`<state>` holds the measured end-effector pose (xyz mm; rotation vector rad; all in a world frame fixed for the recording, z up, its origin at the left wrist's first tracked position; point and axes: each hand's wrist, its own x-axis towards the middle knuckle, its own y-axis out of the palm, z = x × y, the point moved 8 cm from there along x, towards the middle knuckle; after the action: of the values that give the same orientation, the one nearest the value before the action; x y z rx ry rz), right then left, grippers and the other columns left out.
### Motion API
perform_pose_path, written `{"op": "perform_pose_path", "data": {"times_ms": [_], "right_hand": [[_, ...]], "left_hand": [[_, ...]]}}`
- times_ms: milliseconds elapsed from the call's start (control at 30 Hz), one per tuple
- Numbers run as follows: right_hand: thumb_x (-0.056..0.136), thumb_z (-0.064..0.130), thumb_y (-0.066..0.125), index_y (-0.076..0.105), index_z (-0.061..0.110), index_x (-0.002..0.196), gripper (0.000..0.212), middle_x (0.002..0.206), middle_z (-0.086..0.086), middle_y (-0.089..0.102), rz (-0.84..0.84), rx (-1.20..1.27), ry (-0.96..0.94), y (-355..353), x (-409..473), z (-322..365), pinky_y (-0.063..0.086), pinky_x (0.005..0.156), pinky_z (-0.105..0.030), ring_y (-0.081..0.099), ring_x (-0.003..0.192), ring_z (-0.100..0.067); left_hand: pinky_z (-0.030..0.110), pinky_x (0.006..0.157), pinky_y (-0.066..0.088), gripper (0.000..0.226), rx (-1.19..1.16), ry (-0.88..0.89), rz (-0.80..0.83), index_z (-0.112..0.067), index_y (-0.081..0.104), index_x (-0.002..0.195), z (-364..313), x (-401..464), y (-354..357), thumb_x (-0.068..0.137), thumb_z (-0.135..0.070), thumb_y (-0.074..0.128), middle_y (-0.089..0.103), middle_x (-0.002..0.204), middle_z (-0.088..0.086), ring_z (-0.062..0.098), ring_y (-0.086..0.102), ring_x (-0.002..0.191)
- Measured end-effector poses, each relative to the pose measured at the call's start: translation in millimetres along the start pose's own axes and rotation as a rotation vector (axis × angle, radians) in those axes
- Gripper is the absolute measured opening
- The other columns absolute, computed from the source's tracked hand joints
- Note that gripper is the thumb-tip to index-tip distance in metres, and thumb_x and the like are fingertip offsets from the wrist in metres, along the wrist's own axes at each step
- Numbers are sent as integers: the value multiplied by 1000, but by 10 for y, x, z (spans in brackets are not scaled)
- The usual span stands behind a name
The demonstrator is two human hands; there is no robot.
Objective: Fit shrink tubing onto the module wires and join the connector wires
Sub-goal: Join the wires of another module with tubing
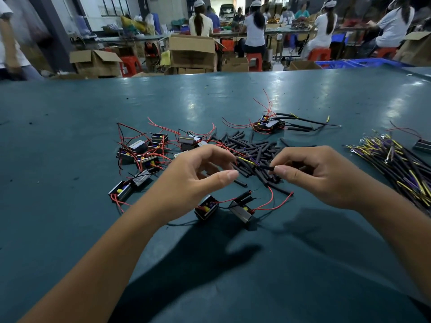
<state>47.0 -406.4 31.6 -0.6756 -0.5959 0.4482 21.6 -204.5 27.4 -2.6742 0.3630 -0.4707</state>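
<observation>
Two hands meet over the heap of black shrink tubing [251,148], and the job looks well short of done. The right hand [310,176] pinches a black connector lead [265,167] between thumb and forefinger, its yellow and purple wire ends [248,160] pointing across to the left hand [198,176]. That hand's forefinger tip reaches those ends while its thumb stands apart below; whether it actually pinches anything I cannot tell.

Just beneath the grip, nearer the person, lie two modules [224,208], one carrying a tube on a wire, their red wires [270,201] otherwise loose. Beyond the grip sits a small finished group [270,124] with sleeved leads attached. Left of the grip, a cluster of modules [144,152] waits with bare red wires, clearly the larger share. To the right, well apart, lies a bundle of connector leads [396,164] not yet joined, all on the green table [70,136].
</observation>
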Motion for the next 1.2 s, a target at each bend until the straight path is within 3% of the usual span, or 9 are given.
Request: {"op": "perform_pose_path", "data": {"times_ms": [67,167,300,467,667,767,833,967,1200], "right_hand": [[94,40,57,68,28,93,16,71,9,60,22,19,-18,52,5,32,38,56,-16,47,60,-4],[96,39,56,68,29,94,16,76,3,63,44,4,-29,113,14,50,43,59,-28,54,64,-15],[97,42,53,67,31,95,18,77,2,63,41,12,-34,130,14,64,42,61,-24,54,66,-12],[96,40,56,67,30,93,15,77,4,64,32,-57,-46,128,13,98,44,60,-27,55,64,-14],[94,40,56,68,28,90,18,75,2,64,13,-35,-21,99,6,92,44,59,-30,55,63,-15],[94,41,53,68,32,88,18,74,7,64,-6,-4,-9,63,3,77,42,58,-24,55,63,-11],[95,40,52,67,33,86,18,73,12,62,-3,9,-10,61,5,78,40,59,-16,53,64,-5],[95,40,52,67,33,85,20,72,6,62,-1,45,4,49,1,63,39,58,-15,52,62,-9],[93,38,57,68,28,90,15,77,7,64,-7,-87,-25,82,-10,99,44,60,-24,57,65,-13]], "left_hand": [[42,82,54,21,-83,1,-20,-21,70,104,-15,-4,89,86,-31,74,72,93,-3,17,66,84],[23,67,51,14,-125,27,-54,-19,71,97,-6,0,134,86,-28,70,71,82,1,9,61,72],[13,63,46,7,-130,41,-93,-14,71,91,16,7,114,91,-20,68,71,83,9,6,59,65],[32,65,49,17,-153,34,-117,-18,73,87,17,-6,114,83,-34,76,71,82,7,12,60,71],[28,63,51,5,-56,68,-139,-21,74,86,3,7,89,83,-23,77,72,80,1,8,60,67],[45,70,54,8,-53,76,-158,-19,75,87,17,6,46,85,-27,74,72,80,4,29,64,71],[46,71,53,11,-58,76,-156,-20,75,87,23,9,30,85,-31,73,72,80,6,37,63,76],[17,62,48,12,-102,65,-163,-16,72,87,44,25,-5,88,-27,70,71,76,2,13,63,67],[14,55,40,20,25,173,-238,-19,66,81,-108,-44,-53,85,-37,76,64,71,-12,1,51,60]]}}
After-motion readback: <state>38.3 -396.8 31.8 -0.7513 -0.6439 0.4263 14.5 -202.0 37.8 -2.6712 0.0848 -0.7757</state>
